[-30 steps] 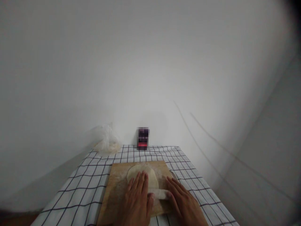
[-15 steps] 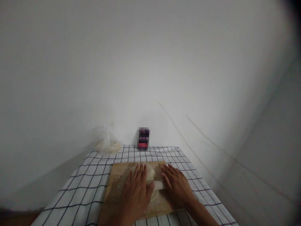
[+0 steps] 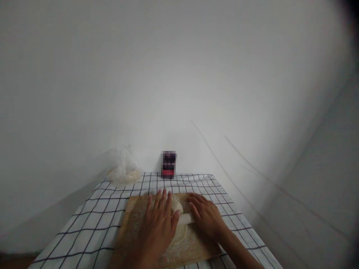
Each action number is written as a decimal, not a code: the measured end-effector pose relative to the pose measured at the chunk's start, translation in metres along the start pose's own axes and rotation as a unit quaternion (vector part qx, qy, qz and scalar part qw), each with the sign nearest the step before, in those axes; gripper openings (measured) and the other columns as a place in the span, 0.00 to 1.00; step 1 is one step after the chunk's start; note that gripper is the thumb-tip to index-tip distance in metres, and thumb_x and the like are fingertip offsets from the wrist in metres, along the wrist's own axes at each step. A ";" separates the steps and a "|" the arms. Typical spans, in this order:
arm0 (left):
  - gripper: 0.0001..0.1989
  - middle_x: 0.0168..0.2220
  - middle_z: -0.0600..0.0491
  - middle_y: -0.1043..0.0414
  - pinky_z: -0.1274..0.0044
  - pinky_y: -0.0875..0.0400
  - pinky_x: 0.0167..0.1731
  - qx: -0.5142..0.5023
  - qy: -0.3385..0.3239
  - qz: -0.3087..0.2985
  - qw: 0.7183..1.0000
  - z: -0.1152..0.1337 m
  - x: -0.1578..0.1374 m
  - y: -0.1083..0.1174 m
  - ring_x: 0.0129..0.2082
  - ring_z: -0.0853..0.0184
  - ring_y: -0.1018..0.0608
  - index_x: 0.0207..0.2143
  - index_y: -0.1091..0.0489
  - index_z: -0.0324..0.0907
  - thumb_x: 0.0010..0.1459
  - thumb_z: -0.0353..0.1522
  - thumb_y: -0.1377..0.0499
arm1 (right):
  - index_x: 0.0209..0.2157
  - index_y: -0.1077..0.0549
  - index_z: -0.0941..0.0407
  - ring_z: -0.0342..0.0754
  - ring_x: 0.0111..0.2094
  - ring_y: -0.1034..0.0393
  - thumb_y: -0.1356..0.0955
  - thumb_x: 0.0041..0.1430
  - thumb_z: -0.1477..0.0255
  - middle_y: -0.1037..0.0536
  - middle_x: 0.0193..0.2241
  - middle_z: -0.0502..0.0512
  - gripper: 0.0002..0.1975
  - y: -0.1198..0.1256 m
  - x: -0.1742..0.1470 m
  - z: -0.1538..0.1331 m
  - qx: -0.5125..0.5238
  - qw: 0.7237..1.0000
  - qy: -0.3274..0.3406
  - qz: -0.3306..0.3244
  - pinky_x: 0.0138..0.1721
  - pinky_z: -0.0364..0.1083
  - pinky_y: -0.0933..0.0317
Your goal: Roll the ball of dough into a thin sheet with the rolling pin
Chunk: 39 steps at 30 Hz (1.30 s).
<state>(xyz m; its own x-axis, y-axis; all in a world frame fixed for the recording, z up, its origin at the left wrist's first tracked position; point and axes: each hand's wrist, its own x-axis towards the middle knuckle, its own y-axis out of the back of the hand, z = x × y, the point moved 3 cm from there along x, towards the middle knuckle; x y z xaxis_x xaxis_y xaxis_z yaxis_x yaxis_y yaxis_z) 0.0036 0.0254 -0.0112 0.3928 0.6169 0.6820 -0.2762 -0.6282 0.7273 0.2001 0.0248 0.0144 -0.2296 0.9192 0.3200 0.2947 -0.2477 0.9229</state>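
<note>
A pale rolling pin (image 3: pixel 185 219) lies crosswise over a flattened round of dough (image 3: pixel 179 234) on a wooden board (image 3: pixel 129 218). My left hand (image 3: pixel 158 220) rests flat over the pin's left part, its fingers stretched out and spread, covering much of the dough. Over the pin's right end lies my right hand (image 3: pixel 206 216), palm down, with fingers extended forward and the thumb apart. Between the hands a short length of pin shows. Dough is visible on both the far and near sides of it. Both ends of the pin are hidden under my hands.
The board sits on a white tablecloth with dark checks (image 3: pixel 92 224). At the back left stands a clear plastic bag (image 3: pixel 125 168) with something pale inside. A blurred dark packet (image 3: pixel 168 164) leans at the wall (image 3: pixel 179 93) behind the table.
Both hands and the rolling pin have moved forward over the dough, away from me. More of the dough's near side now shows. The view has shifted slightly.
</note>
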 end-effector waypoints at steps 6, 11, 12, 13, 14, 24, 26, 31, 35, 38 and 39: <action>0.33 0.69 0.43 0.38 0.59 0.39 0.62 0.004 -0.034 0.040 0.999 0.011 -0.023 0.019 0.67 0.52 0.33 0.70 0.44 0.37 0.70 0.46 0.49 | 0.59 0.27 0.52 0.58 0.64 0.34 0.42 0.75 0.66 0.25 0.61 0.58 0.20 -0.005 -0.043 -0.005 0.003 0.998 0.040 0.051 0.63 0.60 0.39; 0.45 0.65 0.43 0.32 0.66 0.37 0.59 0.005 -0.109 0.080 0.991 0.022 -0.046 0.041 0.61 0.53 0.28 0.73 0.54 0.33 0.67 0.54 0.49 | 0.64 0.32 0.47 0.57 0.61 0.32 0.38 0.73 0.60 0.26 0.62 0.54 0.21 -0.007 -0.081 -0.009 0.059 0.993 0.037 0.094 0.61 0.58 0.36; 0.46 0.65 0.43 0.32 0.66 0.38 0.59 0.009 -0.120 0.084 0.989 0.023 -0.050 0.044 0.61 0.53 0.28 0.73 0.55 0.33 0.67 0.55 0.49 | 0.64 0.32 0.46 0.56 0.61 0.31 0.36 0.72 0.60 0.25 0.61 0.54 0.21 -0.006 -0.086 -0.011 0.072 0.992 0.038 0.095 0.60 0.57 0.35; 0.47 0.66 0.43 0.33 0.67 0.37 0.59 0.011 -0.128 0.086 0.988 0.024 -0.054 0.047 0.62 0.53 0.28 0.74 0.56 0.33 0.66 0.56 0.50 | 0.63 0.31 0.46 0.56 0.59 0.31 0.35 0.71 0.60 0.24 0.60 0.54 0.21 -0.006 -0.090 -0.013 0.083 0.992 0.036 0.092 0.59 0.57 0.35; 0.48 0.66 0.42 0.34 0.67 0.37 0.59 0.011 -0.135 0.085 0.987 0.025 -0.058 0.049 0.62 0.53 0.28 0.74 0.56 0.33 0.65 0.57 0.50 | 0.61 0.30 0.46 0.56 0.58 0.30 0.33 0.70 0.60 0.23 0.58 0.54 0.20 -0.006 -0.092 -0.014 0.091 0.992 0.030 0.086 0.58 0.56 0.34; 0.19 0.46 0.53 0.17 0.72 0.26 0.45 -0.195 0.050 -0.260 0.944 0.011 -0.013 0.078 0.45 0.61 0.17 0.48 0.22 0.49 0.72 0.37 0.53 | 0.41 0.24 0.51 0.57 0.45 0.29 0.22 0.56 0.60 0.23 0.43 0.55 0.15 0.000 -0.087 -0.017 0.108 0.992 -0.018 0.058 0.48 0.55 0.36; 0.19 0.51 0.50 0.20 0.71 0.29 0.53 -0.165 0.068 -0.253 0.951 0.006 0.018 0.081 0.52 0.61 0.20 0.51 0.24 0.46 0.70 0.33 0.54 | 0.41 0.24 0.51 0.57 0.46 0.30 0.23 0.56 0.60 0.23 0.44 0.54 0.15 0.004 -0.088 -0.019 0.115 0.992 -0.013 0.051 0.48 0.54 0.37; 0.23 0.58 0.46 0.25 0.69 0.33 0.58 -0.134 0.002 -0.309 0.942 0.004 0.071 0.054 0.59 0.59 0.25 0.57 0.28 0.45 0.63 0.25 0.50 | 0.44 0.24 0.50 0.57 0.47 0.30 0.24 0.59 0.57 0.23 0.46 0.54 0.17 0.010 -0.090 -0.021 0.131 0.990 0.004 0.056 0.49 0.54 0.38; 0.32 0.58 0.50 0.24 0.64 0.29 0.55 -0.103 -0.084 -0.407 0.904 0.011 0.090 0.031 0.57 0.52 0.24 0.57 0.26 0.53 0.49 0.22 0.39 | 0.44 0.24 0.50 0.57 0.48 0.30 0.25 0.59 0.56 0.23 0.46 0.54 0.17 0.007 -0.090 -0.019 0.144 0.988 0.011 0.058 0.49 0.53 0.38; 0.35 0.56 0.46 0.23 0.59 0.25 0.48 -0.073 -0.114 -0.460 0.878 0.014 0.101 0.024 0.52 0.44 0.21 0.50 0.22 0.51 0.36 0.21 0.33 | 0.42 0.24 0.51 0.56 0.47 0.30 0.25 0.60 0.57 0.23 0.44 0.54 0.15 0.004 -0.090 -0.016 0.156 0.986 0.005 0.065 0.49 0.53 0.37; 0.34 0.56 0.45 0.24 0.59 0.24 0.46 -0.067 -0.118 -0.466 0.874 0.013 0.104 0.025 0.49 0.44 0.20 0.47 0.21 0.50 0.33 0.21 0.32 | 0.42 0.24 0.51 0.56 0.47 0.30 0.25 0.59 0.57 0.23 0.44 0.54 0.15 0.004 -0.090 -0.014 0.160 0.985 0.002 0.069 0.49 0.52 0.37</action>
<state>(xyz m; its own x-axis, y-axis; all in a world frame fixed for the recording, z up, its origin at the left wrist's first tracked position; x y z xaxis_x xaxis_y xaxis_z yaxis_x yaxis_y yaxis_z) 0.0492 0.0680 0.0766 0.6676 0.7062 -0.2359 0.1674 0.1663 0.9718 0.2085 -0.0633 -0.0076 -0.1705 0.8823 0.4388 0.6000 -0.2603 0.7565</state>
